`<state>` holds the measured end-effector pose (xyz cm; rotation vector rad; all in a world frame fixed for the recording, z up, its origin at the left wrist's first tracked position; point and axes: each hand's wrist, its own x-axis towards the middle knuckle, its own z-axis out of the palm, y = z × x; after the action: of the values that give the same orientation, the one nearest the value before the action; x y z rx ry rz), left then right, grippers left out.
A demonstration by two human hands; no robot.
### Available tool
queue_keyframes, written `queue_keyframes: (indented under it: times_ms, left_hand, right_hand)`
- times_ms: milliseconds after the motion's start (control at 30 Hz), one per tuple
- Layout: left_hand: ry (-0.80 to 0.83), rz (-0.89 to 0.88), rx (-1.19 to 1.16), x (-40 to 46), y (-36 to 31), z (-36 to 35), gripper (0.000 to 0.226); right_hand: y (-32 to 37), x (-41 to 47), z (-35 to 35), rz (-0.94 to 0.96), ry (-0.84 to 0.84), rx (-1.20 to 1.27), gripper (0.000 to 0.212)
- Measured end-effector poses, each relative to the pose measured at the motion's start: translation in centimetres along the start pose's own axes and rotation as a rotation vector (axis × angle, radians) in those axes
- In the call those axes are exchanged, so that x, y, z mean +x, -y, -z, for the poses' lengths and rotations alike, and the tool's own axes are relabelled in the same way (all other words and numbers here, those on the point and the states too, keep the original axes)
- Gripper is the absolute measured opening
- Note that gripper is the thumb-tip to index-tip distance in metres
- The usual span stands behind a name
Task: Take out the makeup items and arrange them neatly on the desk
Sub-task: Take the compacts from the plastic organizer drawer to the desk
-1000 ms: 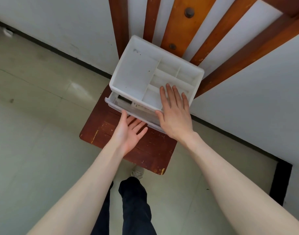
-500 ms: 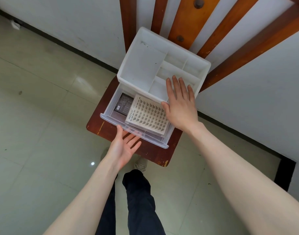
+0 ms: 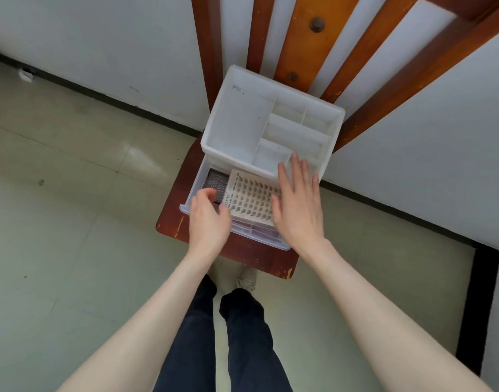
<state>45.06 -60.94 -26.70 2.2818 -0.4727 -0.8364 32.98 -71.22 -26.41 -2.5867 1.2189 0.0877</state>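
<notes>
We're standing over a white plastic organizer (image 3: pixel 244 128) perched on a small reddish wooden seat (image 3: pixel 173 219), its clear drawer (image 3: pixel 256 233) pulled out toward us. Inside lie the makeup items: a pale lash tray (image 3: pixel 251 198) with rows of tiny lashes, and to its left a dark box (image 3: pixel 217 181), half tucked under it.

Our left hand (image 3: pixel 208 219) curls over the near-left of the drawer, fingers bent toward the dark box; whether it actually grips anything, we cannot tell. Our right hand (image 3: pixel 299 207) lies flat, fingers straight, on the organizer's near-right rim, holding nothing.

Here's the worry: the drawer overhangs well forward, so a hard tug could slide it clean out and spill everything. And lifting the dark box may drag the lash tray along, tipping it to the floor.
</notes>
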Motion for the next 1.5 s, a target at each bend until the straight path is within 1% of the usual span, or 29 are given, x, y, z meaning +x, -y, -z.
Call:
queue_keyframes:
  times_ms: [67,133,233,367,433,467,567,633,700,733,800,867,900,967,1033,1067,1100,1167,1233,1300,1367,1500]
  left_hand:
    - [0.162,0.008,0.118,1.9,-0.4,-0.8,0.044]
    - [0.247,0.046,0.182,3.1,-0.4,-1.7,0.048]
    - [0.250,0.110,0.187,3.7,-0.4,-2.5,0.046]
    - [0.244,0.208,0.184,4.4,-0.9,-2.8,0.044]
    - [0.312,0.234,0.188,4.9,-1.0,-2.2,0.041]
    - [0.360,0.229,0.153,5.1,-1.0,-1.8,0.038]
    - [0.450,0.230,-0.023,4.9,-1.1,-0.2,0.030]
    - [0.450,0.251,-0.062,4.7,-0.8,1.0,0.029]
    - [0.437,0.251,-0.080,4.3,-0.3,2.5,0.030]
    - [0.447,0.236,-0.091,4.0,0.0,3.2,0.029]
    - [0.507,0.197,-0.111,3.4,0.5,4.5,0.025]
    - [0.610,0.166,-0.144,2.6,0.9,5.5,0.021]
    - [0.656,0.143,-0.150,2.3,1.1,5.8,0.020]
    - [0.702,0.084,-0.126,2.2,1.2,6.0,0.019]
    - [0.675,0.000,-0.076,2.6,0.9,5.7,0.020]
    - [0.624,-0.080,-0.007,3.0,0.8,5.4,0.023]
    - [0.553,-0.200,0.110,3.5,0.8,5.1,0.025]
    - [0.427,-0.498,0.398,4.8,0.9,4.2,0.027]
    - [0.442,-0.711,0.643,6.1,1.2,3.0,0.038]
    - [0.501,-0.808,0.854,7.1,1.3,1.9,0.054]
    - [0.521,-0.816,0.935,7.7,1.2,0.7,0.062]
    - [0.511,-0.784,1.046,7.9,1.2,-0.4,0.067]
  right_hand:
    - [1.3,-2.4,-0.7,-0.023,0.016,0.153,0.054]
    - [2.1,-4.3,-1.6,-0.056,0.073,0.216,0.052]
    - [2.3,-5.8,-3.1,-0.135,0.177,0.222,0.052]
    - [2.5,-6.2,-3.9,-0.233,0.271,0.249,0.049]
    - [2.8,-6.4,-4.0,-0.282,0.319,0.277,0.047]
    - [3.0,-6.5,-3.9,-0.303,0.323,0.282,0.045]
    - [3.6,-6.8,-3.6,-0.389,0.249,0.301,0.042]
    - [4.1,-7.0,-3.1,-0.490,0.139,0.353,0.042]
    - [4.5,-7.1,-2.4,-0.629,0.031,0.512,0.045]
    - [4.6,-7.1,-2.0,-0.698,0.007,0.619,0.049]
    - [4.5,-6.9,-1.4,-0.825,0.030,0.881,0.054]
    - [4.3,-6.9,-0.9,-0.913,0.086,1.145,0.055]
    - [4.2,-7.0,-0.7,-0.937,0.109,1.242,0.053]
    - [3.5,-7.5,-0.5,-0.952,0.114,1.449,0.041]
    - [2.6,-8.2,-0.3,-0.953,0.092,1.690,0.032]
    - [2.2,-8.6,-0.2,-0.965,0.064,1.786,0.031]
    - [1.7,-9.1,-0.2,-0.989,0.017,1.871,0.032]
    - [0.8,-10.3,-0.3,-1.036,-0.115,2.028,0.038]
    - [0.1,-11.4,-0.6,-1.050,-0.243,2.135,0.040]
    - [-0.5,-12.2,-0.8,-1.050,-0.330,2.187,0.036]
    - [-0.8,-12.5,-0.9,-1.062,-0.387,2.214,0.033]
    - [-0.7,-12.2,-1.2,-1.144,-0.452,2.274,0.035]
